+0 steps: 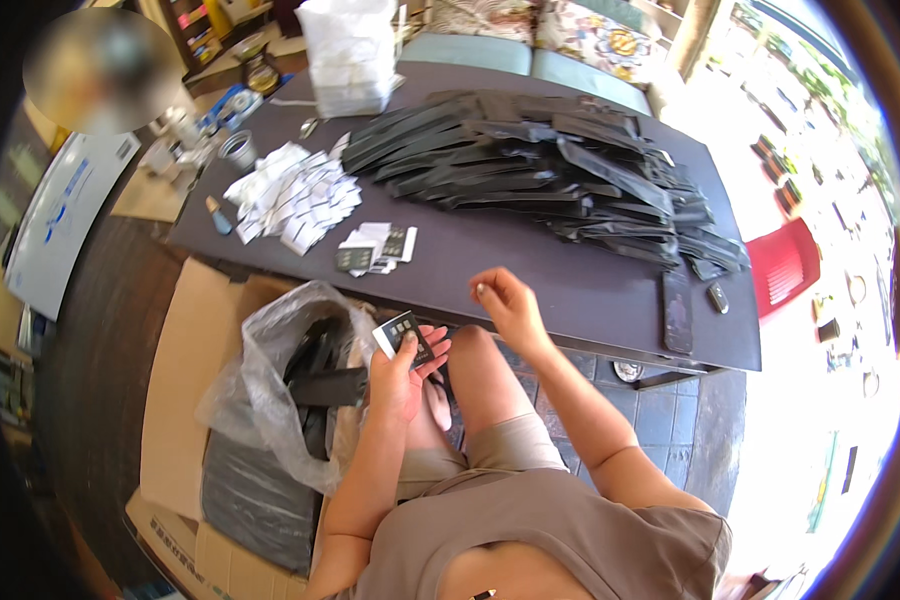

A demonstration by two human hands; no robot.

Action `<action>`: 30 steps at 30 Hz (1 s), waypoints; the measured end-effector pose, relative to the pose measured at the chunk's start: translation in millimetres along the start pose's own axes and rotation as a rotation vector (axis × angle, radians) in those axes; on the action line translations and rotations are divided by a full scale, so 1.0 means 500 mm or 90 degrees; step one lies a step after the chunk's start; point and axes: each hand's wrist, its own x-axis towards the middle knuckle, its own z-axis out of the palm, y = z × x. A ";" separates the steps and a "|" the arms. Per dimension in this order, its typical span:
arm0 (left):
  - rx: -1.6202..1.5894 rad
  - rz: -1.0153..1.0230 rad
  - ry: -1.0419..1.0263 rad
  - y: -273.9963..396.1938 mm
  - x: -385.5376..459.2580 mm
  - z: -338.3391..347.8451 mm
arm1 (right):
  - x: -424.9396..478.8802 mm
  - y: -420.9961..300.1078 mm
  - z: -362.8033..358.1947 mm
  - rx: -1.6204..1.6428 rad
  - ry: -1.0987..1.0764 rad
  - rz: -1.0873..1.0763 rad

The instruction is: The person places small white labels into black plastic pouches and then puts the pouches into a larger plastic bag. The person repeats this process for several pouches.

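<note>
My left hand [405,367] holds a small stack of black-and-white printed cards [403,336] above my lap, the thumb pressed on top. My right hand [508,304] hovers at the table's front edge with its fingers curled in, and nothing shows in it. On the table [465,259], a loose pile of similar cards [375,247] lies beyond my left hand. Behind it is a heap of white slips or small packets [296,191]. A broad pile of flat black plastic sleeves [525,161] spreads across the table's far side.
At my left, an open cardboard box [187,375] holds a clear plastic bag [270,375] with black sleeves inside. A white bag [349,60] stands at the table's back, near a cup [238,150]. A phone [676,311] lies right, before a red chair [784,266].
</note>
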 end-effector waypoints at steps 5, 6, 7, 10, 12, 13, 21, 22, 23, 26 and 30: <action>0.109 -0.010 -0.025 -0.051 0.018 0.040 | 0.171 0.021 -0.146 -0.438 0.144 -0.217; 0.106 -0.018 -0.030 -0.053 0.014 0.049 | 0.206 0.018 -0.161 -0.475 0.157 -0.246; 0.100 -0.025 -0.034 -0.054 0.009 0.055 | 0.242 0.013 -0.172 -0.512 0.168 -0.277; 0.142 -0.040 -0.027 -0.061 0.001 0.045 | 0.362 0.000 -0.176 -0.609 0.247 -0.316; 0.152 -0.042 -0.021 -0.055 -0.002 0.050 | 0.419 -0.012 -0.160 -0.668 0.257 -0.321; 0.147 -0.045 -0.017 -0.049 -0.002 0.054 | 0.447 -0.001 -0.156 -0.697 0.225 -0.326; 0.075 0.010 0.064 -0.023 0.016 0.004 | 0.365 -0.055 -0.061 -0.553 -0.004 -0.680; 0.034 0.011 0.076 -0.018 0.023 -0.014 | 0.292 -0.074 -0.046 -0.505 -0.047 -0.775; -0.008 0.011 0.089 -0.016 0.028 -0.029 | 0.219 -0.079 -0.042 -0.451 -0.091 -0.868; 0.016 0.070 0.095 -0.030 0.055 -0.037 | 0.063 -0.027 -0.099 -0.373 -0.315 -0.733; 0.063 0.058 0.069 -0.049 0.068 -0.009 | -0.014 0.063 -0.208 -0.342 -0.376 -0.468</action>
